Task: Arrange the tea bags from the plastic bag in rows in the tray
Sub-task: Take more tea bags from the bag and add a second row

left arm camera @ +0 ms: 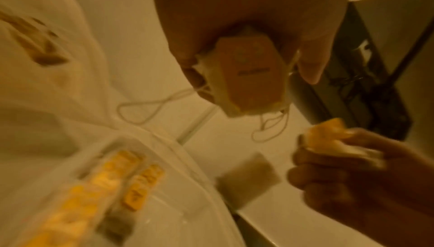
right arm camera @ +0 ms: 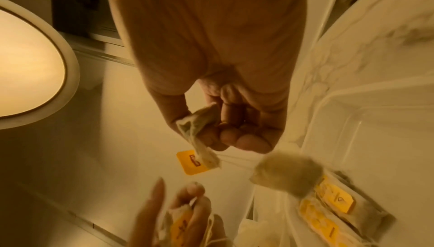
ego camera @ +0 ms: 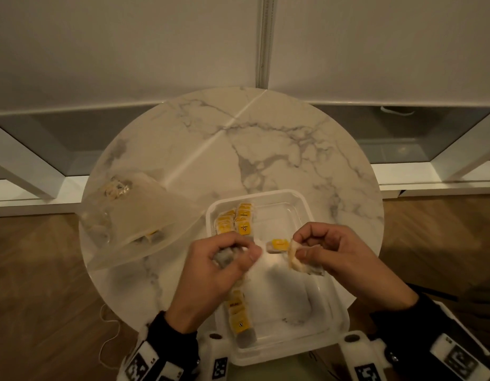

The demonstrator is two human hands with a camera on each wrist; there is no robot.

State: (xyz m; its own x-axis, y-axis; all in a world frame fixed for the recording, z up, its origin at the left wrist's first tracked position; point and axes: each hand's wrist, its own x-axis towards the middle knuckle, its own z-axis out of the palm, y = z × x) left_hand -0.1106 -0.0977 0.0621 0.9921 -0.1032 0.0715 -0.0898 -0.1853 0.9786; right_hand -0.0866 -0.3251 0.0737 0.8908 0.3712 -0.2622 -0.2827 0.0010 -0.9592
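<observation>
From my remote station I record both hands raised above the clear, rectangular plastic tray, which sits at the near edge of the round, white marble-patterned table. My left hand is clenched around a grey paper tea bag with a yellow tag; the left wrist view shows thumb and fingers closed on it, with its string hanging in loops. My right hand pinches a second pale tea bag between thumb and curled fingers. A loose yellow tag hangs between the two hands; thin strings run from it, but I cannot tell which bag it belongs to.

Inside the tray, along its left side, yellow-tagged tea bags lie in two short rows at the far left corner, and a further row runs toward the near left corner. The translucent, crumpled plastic bag lies at the left edge of the table, just beside the tray, with a few tea bags visible inside it.
</observation>
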